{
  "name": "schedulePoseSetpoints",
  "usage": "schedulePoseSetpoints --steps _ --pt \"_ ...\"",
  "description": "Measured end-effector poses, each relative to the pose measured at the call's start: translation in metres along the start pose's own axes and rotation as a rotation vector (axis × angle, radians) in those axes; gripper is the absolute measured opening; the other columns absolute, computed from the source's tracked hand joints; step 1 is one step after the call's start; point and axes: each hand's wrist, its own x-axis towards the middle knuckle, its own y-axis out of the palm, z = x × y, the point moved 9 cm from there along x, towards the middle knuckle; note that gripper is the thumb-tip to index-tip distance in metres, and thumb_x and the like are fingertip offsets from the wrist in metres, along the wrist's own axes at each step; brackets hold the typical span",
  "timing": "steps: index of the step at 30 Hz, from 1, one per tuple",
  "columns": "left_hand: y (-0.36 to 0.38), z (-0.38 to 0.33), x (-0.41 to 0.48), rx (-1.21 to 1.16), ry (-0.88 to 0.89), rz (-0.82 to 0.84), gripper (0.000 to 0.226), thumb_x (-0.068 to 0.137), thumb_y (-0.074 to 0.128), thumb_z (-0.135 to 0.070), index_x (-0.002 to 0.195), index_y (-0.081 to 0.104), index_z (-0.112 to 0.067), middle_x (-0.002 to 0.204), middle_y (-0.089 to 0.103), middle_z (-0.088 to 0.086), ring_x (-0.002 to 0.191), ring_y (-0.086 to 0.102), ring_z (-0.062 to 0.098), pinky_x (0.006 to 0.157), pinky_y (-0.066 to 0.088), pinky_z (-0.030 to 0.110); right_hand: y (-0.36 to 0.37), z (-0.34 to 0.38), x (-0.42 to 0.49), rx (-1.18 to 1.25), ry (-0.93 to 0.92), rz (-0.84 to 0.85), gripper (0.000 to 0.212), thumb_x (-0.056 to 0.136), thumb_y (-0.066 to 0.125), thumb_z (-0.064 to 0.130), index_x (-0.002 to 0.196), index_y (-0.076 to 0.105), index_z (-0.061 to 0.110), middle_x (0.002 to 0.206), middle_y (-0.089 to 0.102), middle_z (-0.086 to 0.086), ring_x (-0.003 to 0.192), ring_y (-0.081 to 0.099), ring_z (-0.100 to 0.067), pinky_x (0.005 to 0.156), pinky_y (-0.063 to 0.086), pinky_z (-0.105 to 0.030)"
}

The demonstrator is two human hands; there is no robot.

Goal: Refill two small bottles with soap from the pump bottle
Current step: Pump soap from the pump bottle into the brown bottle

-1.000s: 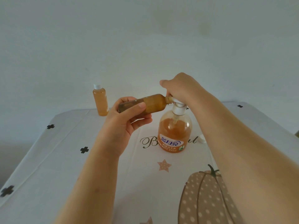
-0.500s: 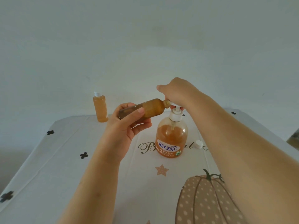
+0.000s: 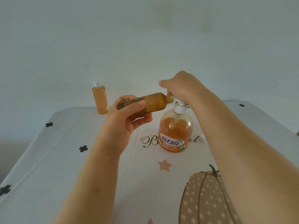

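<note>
Left hand [image 3: 127, 120] wraps small bottle [image 3: 153, 102] at base, neck at nozzle; right hand [image 3: 182, 88] curls over pump bottle [image 3: 175, 131] head. Likely light, soap-slick: hold mid-body.

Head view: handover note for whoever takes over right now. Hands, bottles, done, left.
Left hand grips the small brown-tinted plastic bottle, held sideways, neck at the pump spout.
Right hand curls over the pump head of the big clear orange-soap pump bottle, upright on the printed tablecloth.
Done: the other small clear bottle, white-capped, stands far left, looks full.
Left: finish filling the held bottle, then fit the loose white cap lying right of the pump bottle.
</note>
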Motion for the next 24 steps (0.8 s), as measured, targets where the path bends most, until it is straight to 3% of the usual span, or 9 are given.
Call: schedulePoseSetpoints --steps 5,11,15,24 --pt "0.002 0.0 -0.001 -0.001 0.0 0.015 0.034 0.072 0.07 -0.011 0.102 0.053 -0.007 0.081 0.069 0.01 0.072 0.07 0.027 0.066 0.058 0.031 -0.001 0.0 -0.002 0.009 -0.006 -0.008 0.041 0.096 0.049 0.04 0.1 0.072 0.007 0.069 0.058 -0.004 0.059 0.052 -0.02 0.062 0.042 -0.031" --pt "0.006 -0.005 -0.005 -0.012 0.025 0.037 0.027 0.075 0.07 -0.011 0.096 0.054 -0.009 0.084 0.07 0.01 0.074 0.071 0.026 0.069 0.059 0.032 -0.012 0.007 -0.005 -0.02 -0.01 -0.051 0.037 0.095 0.048 0.039 0.091 0.07 0.009 0.063 0.059 -0.003 0.057 0.056 -0.022 0.068 0.048 -0.032" --pt "0.01 -0.007 -0.006 -0.055 0.04 0.039 0.023 0.075 0.069 -0.01 0.094 0.055 -0.011 0.084 0.07 0.009 0.073 0.071 0.025 0.069 0.058 0.032 -0.02 0.013 -0.007 -0.072 -0.007 -0.065 0.041 0.097 0.046 0.043 0.088 0.069 0.01 0.069 0.062 -0.004 0.06 0.059 -0.022 0.075 0.053 -0.034" --pt "0.011 -0.004 -0.009 -0.058 0.013 0.025 0.029 0.077 0.071 -0.008 0.099 0.054 -0.008 0.085 0.069 0.012 0.073 0.07 0.026 0.069 0.059 0.033 -0.015 0.01 -0.006 -0.061 -0.015 -0.045 0.042 0.098 0.045 0.04 0.09 0.071 0.008 0.061 0.061 -0.005 0.054 0.057 -0.021 0.064 0.046 -0.031"
